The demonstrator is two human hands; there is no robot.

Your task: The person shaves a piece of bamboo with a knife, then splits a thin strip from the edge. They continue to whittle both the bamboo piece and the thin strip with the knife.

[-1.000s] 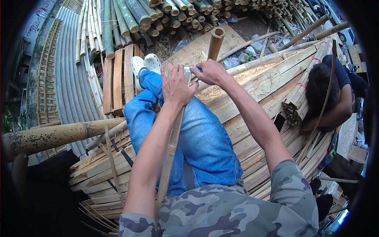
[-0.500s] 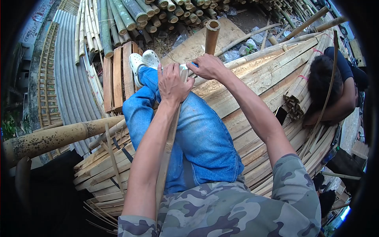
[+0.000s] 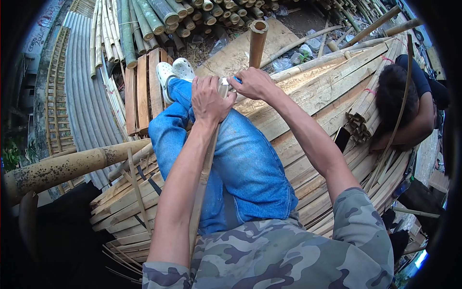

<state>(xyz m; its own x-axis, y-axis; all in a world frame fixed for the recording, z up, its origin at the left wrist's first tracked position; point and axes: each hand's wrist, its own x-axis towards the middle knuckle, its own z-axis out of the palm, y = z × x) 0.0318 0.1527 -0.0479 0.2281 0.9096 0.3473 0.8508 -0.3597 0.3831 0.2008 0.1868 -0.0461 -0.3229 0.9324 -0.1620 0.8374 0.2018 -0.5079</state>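
Observation:
My left hand (image 3: 210, 100) is closed around the upper end of a long, flat bamboo strip (image 3: 204, 180), which runs down over my thigh and beside my left forearm to my shirt. My right hand (image 3: 254, 83) grips a small blue-handled knife (image 3: 237, 80), mostly hidden by the fingers. A pale, shiny piece at its front lies right at the strip's end, close to the left thumb. Both hands are above my raised knee in blue jeans (image 3: 245, 154).
I sit on stacked bamboo slats (image 3: 308, 120). An upright bamboo post (image 3: 257, 45) stands beyond my right hand. A thick bamboo pole (image 3: 77, 166) juts in at left. Cut poles (image 3: 163, 14) are piled ahead. Another person (image 3: 404, 101) bends over at right, near a phone (image 3: 342, 139).
Both hands stay at the strip's upper end. The right hand and knife have shifted very slightly, with a little more of the pale piece showing.

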